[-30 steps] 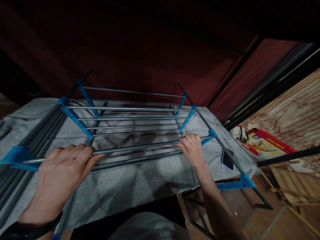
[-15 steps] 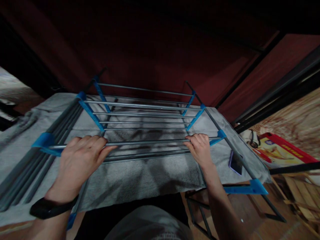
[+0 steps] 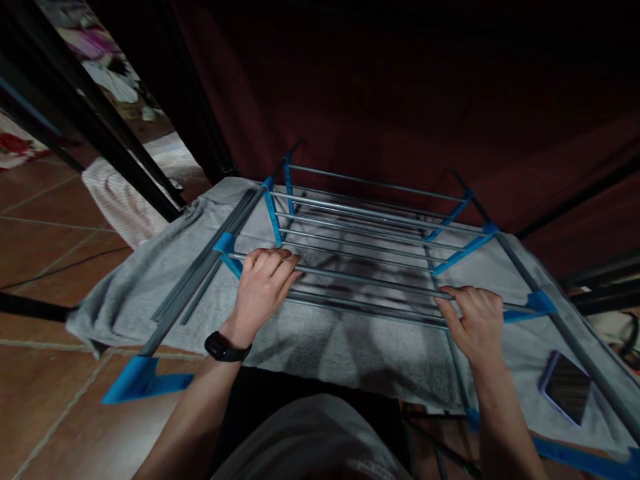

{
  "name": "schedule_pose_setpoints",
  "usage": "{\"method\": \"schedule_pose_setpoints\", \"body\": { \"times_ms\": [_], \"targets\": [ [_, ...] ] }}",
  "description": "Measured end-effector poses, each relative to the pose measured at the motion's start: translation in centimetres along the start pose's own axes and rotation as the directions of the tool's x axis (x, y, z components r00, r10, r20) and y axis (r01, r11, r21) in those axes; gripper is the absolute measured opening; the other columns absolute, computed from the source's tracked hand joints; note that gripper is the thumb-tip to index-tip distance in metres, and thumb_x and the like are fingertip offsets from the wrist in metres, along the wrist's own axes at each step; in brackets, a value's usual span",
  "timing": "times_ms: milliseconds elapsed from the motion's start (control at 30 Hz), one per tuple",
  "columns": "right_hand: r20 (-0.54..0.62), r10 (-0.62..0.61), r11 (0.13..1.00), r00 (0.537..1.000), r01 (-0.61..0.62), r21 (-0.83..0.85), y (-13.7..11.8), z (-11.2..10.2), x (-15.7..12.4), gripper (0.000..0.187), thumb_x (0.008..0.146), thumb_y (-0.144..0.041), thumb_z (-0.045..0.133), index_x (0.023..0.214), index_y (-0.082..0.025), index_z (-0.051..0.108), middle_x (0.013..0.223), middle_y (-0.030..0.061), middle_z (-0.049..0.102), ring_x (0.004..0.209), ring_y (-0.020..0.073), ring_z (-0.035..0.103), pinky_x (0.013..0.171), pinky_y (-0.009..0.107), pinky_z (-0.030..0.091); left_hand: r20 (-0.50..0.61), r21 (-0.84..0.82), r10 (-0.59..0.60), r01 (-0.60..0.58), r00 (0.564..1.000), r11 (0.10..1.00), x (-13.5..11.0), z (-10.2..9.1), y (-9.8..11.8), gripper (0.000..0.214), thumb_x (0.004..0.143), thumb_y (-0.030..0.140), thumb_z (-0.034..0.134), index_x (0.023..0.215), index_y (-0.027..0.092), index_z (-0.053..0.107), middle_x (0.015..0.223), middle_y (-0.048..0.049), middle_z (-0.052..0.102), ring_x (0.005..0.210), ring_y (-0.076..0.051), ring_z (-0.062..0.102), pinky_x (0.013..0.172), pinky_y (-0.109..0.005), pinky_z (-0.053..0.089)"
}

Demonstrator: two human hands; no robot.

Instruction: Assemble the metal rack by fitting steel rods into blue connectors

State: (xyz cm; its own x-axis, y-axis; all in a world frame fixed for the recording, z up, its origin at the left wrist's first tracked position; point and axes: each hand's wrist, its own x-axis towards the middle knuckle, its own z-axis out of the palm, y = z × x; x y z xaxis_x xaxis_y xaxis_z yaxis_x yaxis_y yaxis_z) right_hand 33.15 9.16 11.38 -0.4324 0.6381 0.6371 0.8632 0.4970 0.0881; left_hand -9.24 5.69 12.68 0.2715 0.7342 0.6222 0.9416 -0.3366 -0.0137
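A rack frame of grey metal tubes point(image 3: 370, 279) joined by blue plastic brackets point(image 3: 273, 217) lies across a grey towel-like cloth. My left hand point(image 3: 265, 283) is wrapped over the nearest crossbar, close to its left blue connector point(image 3: 227, 248). Toward the other end of that same bar, my right hand point(image 3: 473, 320) grips it with the thumb underneath, short of the right connector point(image 3: 541, 303). Several more crossbars run parallel behind, between the blue brackets. A dark band circles my left wrist.
Several loose grey tubes point(image 3: 207, 250) lie on the cloth point(image 3: 350, 360) beside the frame's left side. A phone point(image 3: 566, 388) rests on the cloth at the right. Dark red curtain fabric point(image 3: 380, 100) hangs behind. Tiled floor point(image 3: 45, 387) shows at left.
The view has swung left, so the rack and both hands appear farther right. Both hands keep hold of the same crossbar. More floor shows at left.
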Motion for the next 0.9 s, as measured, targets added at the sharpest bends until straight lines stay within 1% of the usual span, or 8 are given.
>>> {"method": "schedule_pose_setpoints", "body": {
  "times_ms": [133, 400, 600, 700, 800, 900],
  "targets": [
    [0.006, 0.002, 1.000, 1.000, -0.002, -0.010, 0.15, 0.08, -0.14, 0.023, 0.100, -0.040, 0.054, 0.101, -0.020, 0.066, 0.084, 0.0042, 0.066, 0.084, 0.0215, 0.058, 0.083, 0.037, 0.034, 0.019, -0.008, -0.007, 0.007, 1.000, 1.000, 0.02, 0.02, -0.11, 0.026, 0.098, 0.027, 0.051, 0.122, 0.022, 0.060, 0.110, -0.0091, 0.069, 0.103, -0.026, 0.060, 0.095, -0.043, 0.039],
    [-0.002, -0.008, 1.000, 1.000, 0.008, -0.014, 0.02, -0.07, -0.01, 0.024, 0.099, -0.042, 0.055, 0.103, -0.020, 0.065, 0.085, 0.0038, 0.066, 0.085, 0.0216, 0.058, 0.084, 0.037, 0.035, -0.036, -0.015, 0.002, -0.003, 0.999, 1.000, -0.01, 0.18, 0.10, 0.028, 0.096, 0.027, 0.056, 0.122, 0.018, 0.060, 0.121, -0.0109, 0.067, 0.116, -0.026, 0.058, 0.105, -0.045, 0.038],
    [-0.002, -0.013, 1.000, 1.000, 0.013, -0.018, -0.10, -0.09, -0.02, 0.025, 0.100, -0.042, 0.054, 0.104, -0.020, 0.065, 0.085, 0.0037, 0.065, 0.085, 0.0218, 0.058, 0.084, 0.037, 0.035, -0.056, -0.029, -0.048, 0.047, 0.997, 0.998, -0.16, 0.41, 0.65, 0.027, 0.096, 0.024, 0.056, 0.122, 0.018, 0.060, 0.123, -0.0109, 0.067, 0.122, -0.026, 0.056, 0.111, -0.048, 0.035],
    [-0.006, -0.020, 0.999, 1.000, 0.020, -0.028, 0.21, 0.18, -0.25, 0.026, 0.100, -0.044, 0.054, 0.104, -0.020, 0.065, 0.085, 0.0036, 0.066, 0.084, 0.0219, 0.058, 0.084, 0.037, 0.035, -0.057, -0.031, -0.057, 0.056, 0.997, 0.998, -0.21, 0.50, 0.73, 0.026, 0.096, 0.022, 0.055, 0.120, 0.017, 0.061, 0.116, -0.0101, 0.068, 0.118, -0.025, 0.058, 0.109, -0.047, 0.036],
    [-0.016, -0.035, 0.999, 0.999, 0.035, -0.030, 0.53, 0.40, -0.44, 0.027, 0.099, -0.045, 0.054, 0.104, -0.021, 0.064, 0.085, 0.0034, 0.066, 0.084, 0.0218, 0.058, 0.083, 0.037, 0.034, -0.040, -0.014, -0.043, 0.043, 0.998, 0.999, -0.25, 0.56, 0.52, 0.025, 0.096, 0.022, 0.054, 0.119, 0.017, 0.061, 0.106, -0.0089, 0.069, 0.108, -0.024, 0.059, 0.104, -0.045, 0.038],
    [-0.020, -0.049, 0.999, 0.999, 0.049, -0.024, 0.66, 0.42, -0.49, 0.027, 0.100, -0.045, 0.054, 0.104, -0.021, 0.064, 0.084, 0.0029, 0.066, 0.082, 0.0207, 0.058, 0.083, 0.036, 0.034, -0.039, -0.009, -0.028, 0.027, 0.999, 1.000, -0.31, 0.60, 0.26, 0.024, 0.097, 0.022, 0.053, 0.119, 0.016, 0.061, 0.101, -0.0080, 0.068, 0.102, -0.024, 0.058, 0.099, -0.043, 0.040]
  ]
}}
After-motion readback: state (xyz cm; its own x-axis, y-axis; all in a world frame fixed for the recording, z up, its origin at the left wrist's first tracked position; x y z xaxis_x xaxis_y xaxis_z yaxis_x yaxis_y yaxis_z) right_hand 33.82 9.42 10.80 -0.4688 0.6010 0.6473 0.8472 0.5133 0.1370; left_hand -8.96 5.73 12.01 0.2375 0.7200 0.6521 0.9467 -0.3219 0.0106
